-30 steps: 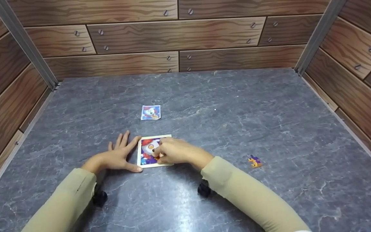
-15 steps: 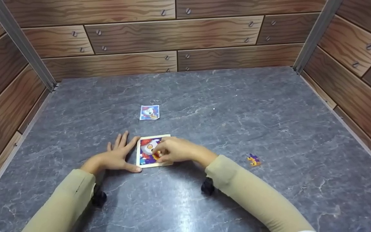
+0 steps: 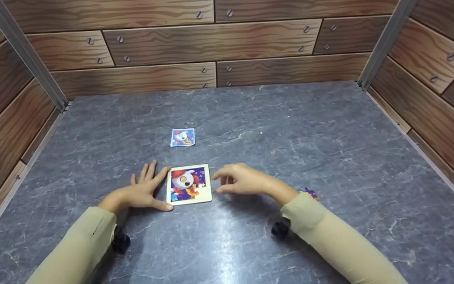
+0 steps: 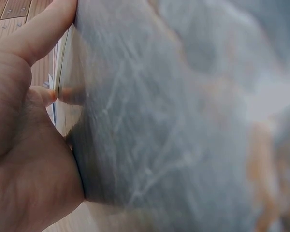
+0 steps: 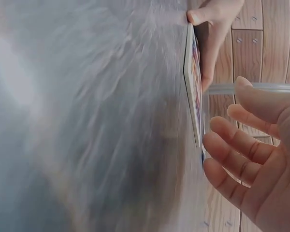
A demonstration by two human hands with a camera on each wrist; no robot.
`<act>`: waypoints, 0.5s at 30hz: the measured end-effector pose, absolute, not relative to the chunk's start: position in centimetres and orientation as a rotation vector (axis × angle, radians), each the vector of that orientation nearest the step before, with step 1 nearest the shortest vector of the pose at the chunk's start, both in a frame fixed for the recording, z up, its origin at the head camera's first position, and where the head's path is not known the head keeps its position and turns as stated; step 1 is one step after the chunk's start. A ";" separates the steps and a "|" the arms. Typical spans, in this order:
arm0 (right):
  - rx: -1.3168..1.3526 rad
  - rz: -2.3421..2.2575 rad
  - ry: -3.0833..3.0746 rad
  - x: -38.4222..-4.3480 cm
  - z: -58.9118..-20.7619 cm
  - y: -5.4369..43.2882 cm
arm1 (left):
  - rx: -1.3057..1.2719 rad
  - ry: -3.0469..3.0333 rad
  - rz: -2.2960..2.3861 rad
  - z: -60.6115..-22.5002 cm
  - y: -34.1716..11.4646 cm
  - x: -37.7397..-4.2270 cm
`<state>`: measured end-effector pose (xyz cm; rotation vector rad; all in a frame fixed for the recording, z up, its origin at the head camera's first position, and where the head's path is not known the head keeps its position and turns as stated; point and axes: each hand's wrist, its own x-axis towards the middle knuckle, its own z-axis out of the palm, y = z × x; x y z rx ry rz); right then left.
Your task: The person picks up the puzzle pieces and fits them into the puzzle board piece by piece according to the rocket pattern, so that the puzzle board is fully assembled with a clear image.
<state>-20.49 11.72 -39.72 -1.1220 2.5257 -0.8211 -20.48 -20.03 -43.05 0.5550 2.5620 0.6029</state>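
Note:
A jigsaw puzzle in a cream frame tray (image 3: 210, 185) lies flat on the table, showing a white cartoon dog in a red hat. Bare cream backing shows at its lower right corner. My left hand (image 3: 144, 192) rests on the table with fingers spread, thumb and index finger touching the tray's left corners. Just right of the tray hovers my right hand (image 3: 242, 180), fingers loosely bent and holding nothing, as the right wrist view also shows with the fingers (image 5: 227, 150) apart. A purple and orange puzzle piece (image 3: 311, 193) lies farther right, partly hidden behind the right sleeve.
Beyond the tray lies a small picture card (image 3: 183, 137) with the same dog. The grey marbled table (image 3: 329, 130) is enclosed at the back and sides by wood-patterned walls (image 3: 164, 43).
My right hand has let go at the puzzle and moved right, off the tray, uncovering the lower right corner. Its sleeve now partly covers the loose piece. My left hand has stayed put.

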 end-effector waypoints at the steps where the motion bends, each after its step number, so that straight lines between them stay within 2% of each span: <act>1: -1.102 -0.829 2.526 -20.4 -39.7 12.2 | 0.555 2.562 0.605 -43.0 -20.0 -20.5; 15: -1.059 -0.910 2.586 -19.2 -38.9 18.4 | 0.562 2.558 0.606 -43.0 -20.1 -20.5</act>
